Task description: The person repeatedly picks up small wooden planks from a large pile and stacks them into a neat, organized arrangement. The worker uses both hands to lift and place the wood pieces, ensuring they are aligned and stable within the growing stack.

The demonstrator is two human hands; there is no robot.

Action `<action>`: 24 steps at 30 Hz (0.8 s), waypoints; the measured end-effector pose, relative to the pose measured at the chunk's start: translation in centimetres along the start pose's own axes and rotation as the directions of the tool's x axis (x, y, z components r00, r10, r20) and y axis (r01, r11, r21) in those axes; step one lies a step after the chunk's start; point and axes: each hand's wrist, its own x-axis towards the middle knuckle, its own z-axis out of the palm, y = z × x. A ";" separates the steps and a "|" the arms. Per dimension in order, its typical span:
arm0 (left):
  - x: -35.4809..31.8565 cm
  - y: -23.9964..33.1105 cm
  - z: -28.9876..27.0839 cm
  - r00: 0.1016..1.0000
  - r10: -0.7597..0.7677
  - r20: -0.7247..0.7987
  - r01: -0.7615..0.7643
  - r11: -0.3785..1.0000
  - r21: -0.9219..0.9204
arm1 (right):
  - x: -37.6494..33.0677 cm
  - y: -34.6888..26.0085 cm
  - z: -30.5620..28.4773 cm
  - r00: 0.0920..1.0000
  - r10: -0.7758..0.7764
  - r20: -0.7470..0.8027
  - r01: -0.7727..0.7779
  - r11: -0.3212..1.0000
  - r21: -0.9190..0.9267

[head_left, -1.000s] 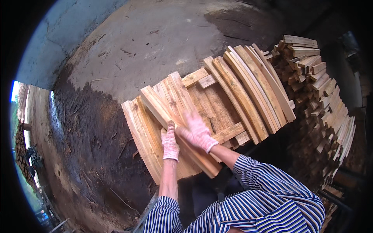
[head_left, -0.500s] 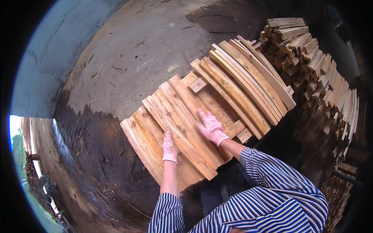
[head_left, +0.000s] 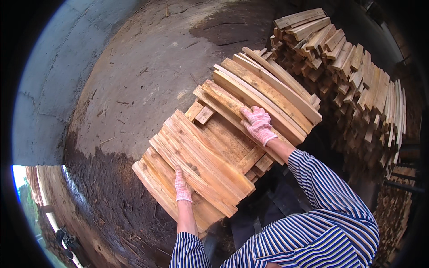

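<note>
A stack of pale wooden planks (head_left: 203, 152) lies in front of me, laid side by side in two groups. Between the groups an opening shows lower boards (head_left: 225, 137) lying crosswise and lengthwise. My left hand (head_left: 182, 187), in a pink-white knitted glove, rests edgewise against a plank in the left group, its visible fingers stretched along the wood. My right hand (head_left: 258, 126), gloved alike, has its fingers bent over a wooden plank (head_left: 222, 96) at the near edge of the right group. The undersides of the planks are hidden.
A tall pile of cut wooden pieces (head_left: 344, 67) stands at the right. A grey wall (head_left: 49, 89) rises at the left. Dark, damp floor (head_left: 111, 196) with bark scraps runs beside the stack. My striped clothing (head_left: 304, 236) fills the lower edge.
My right hand has moved right, from a blurred plank beside the left group to a plank of the right group. The left hand stays at the left planks. The view has shifted somewhat.
</note>
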 end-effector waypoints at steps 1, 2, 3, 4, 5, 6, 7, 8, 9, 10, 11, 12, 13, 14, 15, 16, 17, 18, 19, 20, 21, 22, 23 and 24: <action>-0.2 0.2 -0.3 1.000 -0.024 -0.011 0.024 0.999 -0.028 | 0.1 -0.6 -0.3 1.000 -0.005 0.007 0.005 1.000 -0.002; -0.2 0.1 0.1 1.000 -0.021 -0.013 0.021 0.999 -0.034 | 0.1 -1.4 -0.9 1.000 -0.004 0.015 0.004 1.000 -0.009; -0.3 0.1 0.4 1.000 -0.024 -0.014 0.023 0.999 -0.037 | 0.1 -2.2 -0.8 0.999 -0.012 0.029 0.012 1.000 0.009; -0.3 0.0 0.6 1.000 -0.026 -0.014 0.025 0.999 -0.040 | 0.1 -2.9 -0.8 0.988 0.009 0.156 -0.014 0.999 0.037; -0.2 0.2 0.4 0.999 -0.043 0.018 0.044 0.997 -0.069 | -0.8 -3.2 0.7 0.995 -0.027 0.092 0.030 0.999 -0.028; 0.0 0.2 0.7 0.999 -0.038 0.032 0.040 0.998 -0.058 | -1.2 -3.1 3.2 0.998 -0.062 0.028 0.065 0.993 -0.094; 0.2 0.4 0.9 0.999 -0.037 0.039 0.038 0.998 -0.044 | -0.8 -2.6 4.9 0.999 -0.016 0.030 0.020 0.989 -0.143; -0.2 0.4 0.0 0.999 -0.035 0.029 0.036 0.999 -0.037 | -0.6 -3.0 4.6 0.993 0.008 0.114 0.000 0.997 -0.074; -0.5 0.2 -0.9 0.997 -0.032 -0.070 0.034 0.999 0.021 | -0.7 -3.6 3.4 0.978 0.028 0.209 -0.026 1.000 -0.012; -0.5 0.3 -0.9 0.998 -0.044 -0.055 0.044 0.999 -0.007 | -0.7 -3.9 2.1 0.955 0.052 0.292 -0.066 0.997 0.040; -0.3 0.3 -0.7 0.998 -0.054 -0.033 0.053 0.998 -0.036 | -1.1 -3.9 1.9 0.956 0.053 0.290 -0.081 0.993 0.087; -0.2 0.3 -0.5 0.998 -0.062 -0.010 0.062 0.996 -0.063 | -1.6 -4.2 2.0 0.963 0.057 0.264 -0.085 0.992 0.094; -0.1 0.2 -0.3 0.997 -0.064 0.036 0.068 0.991 -0.120 | -2.2 -4.6 2.0 0.969 0.064 0.237 -0.090 0.991 0.101; 0.0 0.4 0.1 0.998 -0.057 0.005 0.057 0.995 -0.080 | -2.4 -5.0 2.2 0.975 0.078 0.207 -0.103 0.988 0.114; 0.0 0.3 0.3 0.998 -0.060 -0.028 0.059 0.998 -0.037 | -2.8 -5.9 1.8 0.975 0.075 0.209 -0.106 0.984 0.143; -0.2 0.3 0.4 0.996 -0.063 -0.060 0.063 0.998 0.009 | -3.4 -7.2 1.5 0.965 0.069 0.254 -0.108 0.984 0.145; -0.1 0.2 0.4 0.994 -0.066 -0.088 0.067 0.998 0.013 | -4.2 -8.9 1.3 0.941 0.072 0.332 -0.151 0.964 0.219; -0.3 0.2 -0.3 0.996 -0.064 -0.061 0.064 0.998 -0.011 | -5.5 -10.5 1.3 0.913 0.063 0.403 -0.194 0.936 0.293; 0.0 0.3 -0.5 0.998 -0.058 -0.012 0.057 0.998 -0.027 | -7.1 -10.9 3.3 0.949 0.033 0.314 -0.134 0.943 0.305; 0.2 0.5 -0.5 0.998 -0.052 0.034 0.054 0.998 -0.045 | -7.8 -11.1 5.4 0.974 0.001 0.225 -0.072 0.948 0.309; 0.2 0.1 -0.5 0.998 -0.057 0.025 0.058 0.998 -0.033 | -7.1 -10.4 3.8 0.916 0.028 0.401 -0.198 0.899 0.391; 0.0 -0.2 -0.4 0.998 -0.062 0.017 0.063 0.998 -0.021 | -6.8 -9.2 4.9 0.938 0.017 0.347 -0.189 0.863 0.469; 0.0 0.0 -0.5 0.999 -0.052 0.007 0.052 0.999 -0.006 | -5.7 -8.7 3.1 0.930 0.017 0.367 -0.158 0.921 0.357; 0.0 0.2 -0.5 0.999 -0.041 -0.003 0.041 0.999 0.008 | -4.9 -8.4 0.8 0.921 0.023 0.389 -0.124 0.963 0.238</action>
